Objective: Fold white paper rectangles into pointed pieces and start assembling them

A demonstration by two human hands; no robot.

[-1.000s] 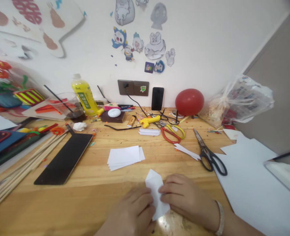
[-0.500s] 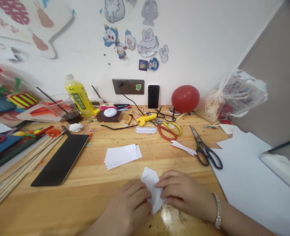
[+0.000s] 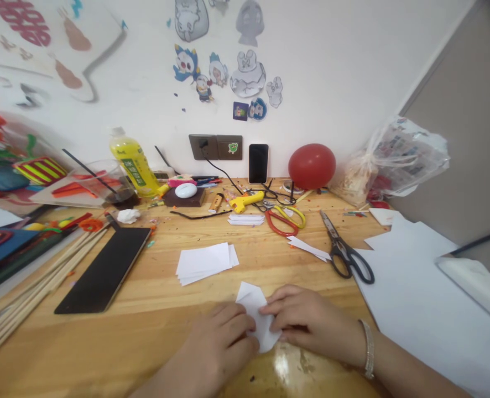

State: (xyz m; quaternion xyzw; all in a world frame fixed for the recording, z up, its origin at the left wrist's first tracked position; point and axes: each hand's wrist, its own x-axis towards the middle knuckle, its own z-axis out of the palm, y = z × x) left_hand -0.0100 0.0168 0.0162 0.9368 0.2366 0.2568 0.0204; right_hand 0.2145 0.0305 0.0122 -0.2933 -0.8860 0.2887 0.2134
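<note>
A small folded piece of white paper (image 3: 252, 298) is held low over the wooden table, its top corners creased inward. My left hand (image 3: 224, 340) grips its left edge with curled fingers. On the opposite edge, my right hand (image 3: 307, 316) pinches the paper between thumb and fingers, a bracelet round that wrist. The lower part of the sheet is partly covered by my fingers. Just beyond lies a stack of white paper rectangles (image 3: 206, 262). Narrow folded paper strips (image 3: 245, 220) sit farther back, and two more strips (image 3: 308, 249) lie to the right.
Black-handled scissors (image 3: 344, 257) and large white sheets (image 3: 411, 298) are on the right. A black tablet (image 3: 104, 271) and wooden sticks (image 3: 41, 293) lie left. Along the wall stand a yellow drink bottle (image 3: 134, 163), a glue gun (image 3: 245, 202), a phone (image 3: 258, 164) and a red balloon (image 3: 312, 166).
Both hands keep hold of the paper. Its lower end has risen slightly and my left fingers have shifted a little along it. The whole view has moved slightly.
</note>
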